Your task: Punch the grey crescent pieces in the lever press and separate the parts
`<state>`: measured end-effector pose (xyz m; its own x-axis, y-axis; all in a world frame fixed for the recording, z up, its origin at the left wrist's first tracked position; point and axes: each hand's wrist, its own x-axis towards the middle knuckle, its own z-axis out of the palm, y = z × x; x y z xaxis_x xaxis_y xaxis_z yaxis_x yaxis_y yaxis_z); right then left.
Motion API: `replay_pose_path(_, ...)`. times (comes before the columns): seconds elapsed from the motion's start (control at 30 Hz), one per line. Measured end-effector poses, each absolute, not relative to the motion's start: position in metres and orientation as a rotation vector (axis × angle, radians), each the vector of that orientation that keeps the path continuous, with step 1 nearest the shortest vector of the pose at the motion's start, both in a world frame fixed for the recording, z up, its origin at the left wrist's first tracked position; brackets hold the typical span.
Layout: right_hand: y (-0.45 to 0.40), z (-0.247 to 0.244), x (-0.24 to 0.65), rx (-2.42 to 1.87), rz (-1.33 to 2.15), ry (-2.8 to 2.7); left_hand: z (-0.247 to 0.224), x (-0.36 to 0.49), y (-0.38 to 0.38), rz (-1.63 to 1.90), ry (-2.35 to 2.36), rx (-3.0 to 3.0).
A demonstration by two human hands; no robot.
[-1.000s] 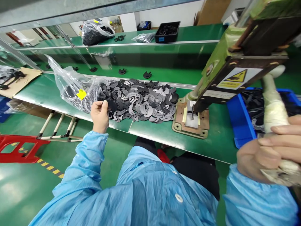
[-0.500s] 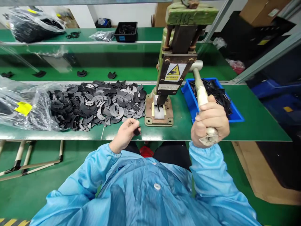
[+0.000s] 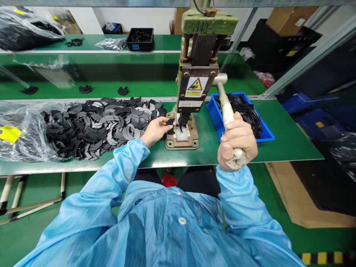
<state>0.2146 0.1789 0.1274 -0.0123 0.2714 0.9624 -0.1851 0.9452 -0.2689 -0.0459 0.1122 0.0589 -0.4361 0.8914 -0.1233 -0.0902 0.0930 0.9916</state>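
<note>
Between the fingertips of my left hand (image 3: 158, 129) is a curved black pad (image 3: 170, 125), at the left side of the press base (image 3: 182, 145). The green hand press (image 3: 194, 70) stands upright on the bench, with a warning label on its front. Its dark ram comes down close to a pale plate (image 3: 182, 134) on the base. My right hand (image 3: 237, 142) is wrapped round the taped press lever (image 3: 226, 105), which slants up to the press head. A heap of curved black pads (image 3: 102, 128) lies left of the press.
A blue bin (image 3: 265, 135) full of dark strips stands behind my right hand. At the left, a clear plastic bag (image 3: 30, 137) lies against the heap. A few black pieces (image 3: 85, 89) lie along the back ledge, and a black tray (image 3: 140, 39) stands farther back.
My left hand has moved forward from the bench's front edge to the press base, carrying the black pad. My right hand keeps its hold on the lever. The whole view has shifted slightly.
</note>
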Motion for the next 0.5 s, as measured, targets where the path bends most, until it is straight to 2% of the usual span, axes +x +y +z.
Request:
replay_pose_path(0.13, 0.178, 0.128, 0.216, -0.082, 0.362, -1.562, 0.058, -0.048, 0.118, 1.355, 1.621, 0.926)
replay_pose_path(0.5, 0.176, 0.129, 0.218, -0.099, 0.385, -1.551, 0.045, -0.063, 0.138, 1.312, 1.592, 0.959)
